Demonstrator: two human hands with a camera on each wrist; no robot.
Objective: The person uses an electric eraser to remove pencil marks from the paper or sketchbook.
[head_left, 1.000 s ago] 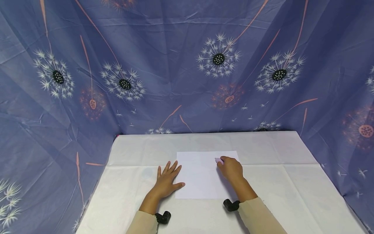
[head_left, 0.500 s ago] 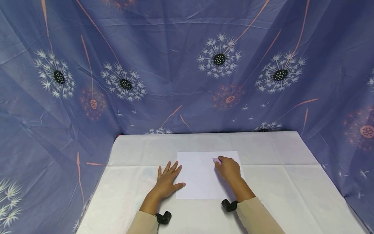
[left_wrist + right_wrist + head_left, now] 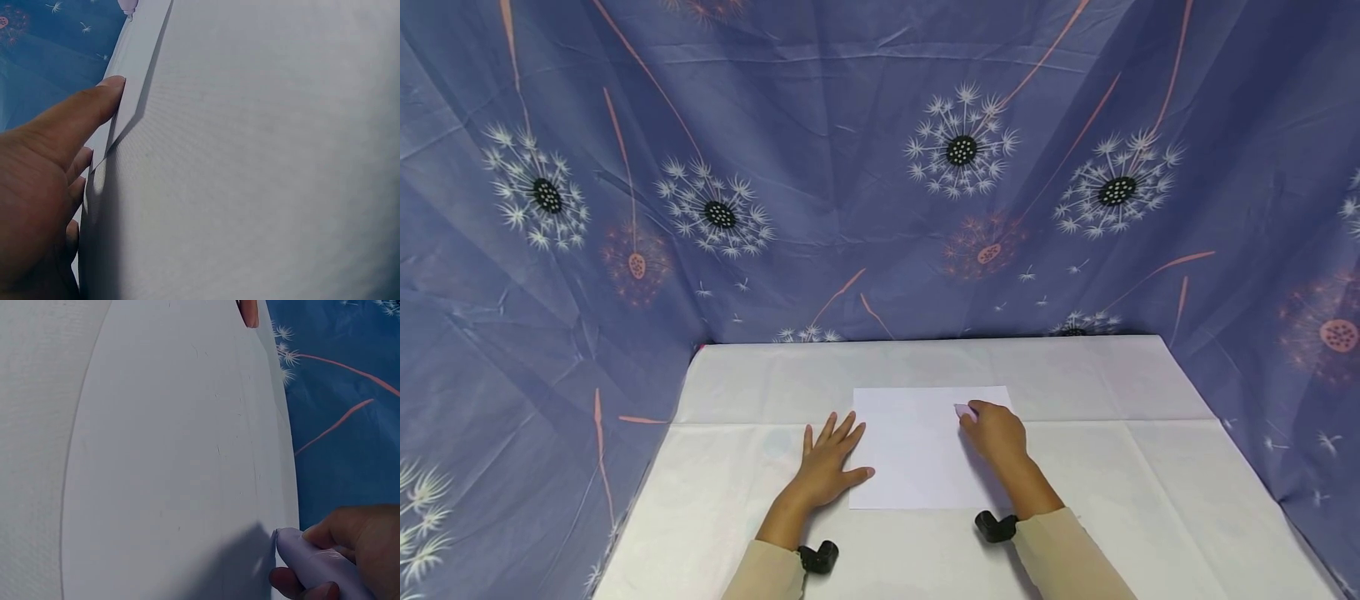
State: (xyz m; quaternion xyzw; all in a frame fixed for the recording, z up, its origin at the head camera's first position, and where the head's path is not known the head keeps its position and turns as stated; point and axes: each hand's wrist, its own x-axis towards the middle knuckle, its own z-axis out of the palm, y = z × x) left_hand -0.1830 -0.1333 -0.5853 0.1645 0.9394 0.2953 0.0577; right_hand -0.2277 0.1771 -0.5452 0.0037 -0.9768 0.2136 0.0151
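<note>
A white sheet of paper (image 3: pixel 917 467) lies on the cloth-covered table. My left hand (image 3: pixel 826 471) rests at its left edge with fingers spread; the thumb (image 3: pixel 103 100) lies on the paper. Near the sheet's far right part, my right hand (image 3: pixel 997 433) grips a pale purple, rounded tool (image 3: pixel 322 565) with a small narrow tip. Its tip meets or nearly meets the paper; the exact kind of tool does not show, since the fingers cover much of it. Small dark specks and a faint line mark the paper in the right wrist view.
White cloth (image 3: pixel 1112 500) with fold creases covers the table. A blue dandelion-print curtain (image 3: pixel 850 167) hangs behind and along both sides. Black wrist cameras (image 3: pixel 820 557) sit at both cuffs.
My right hand shifts slightly left with the purple tool, then slightly back to the right. The left hand and the paper stay in place.
</note>
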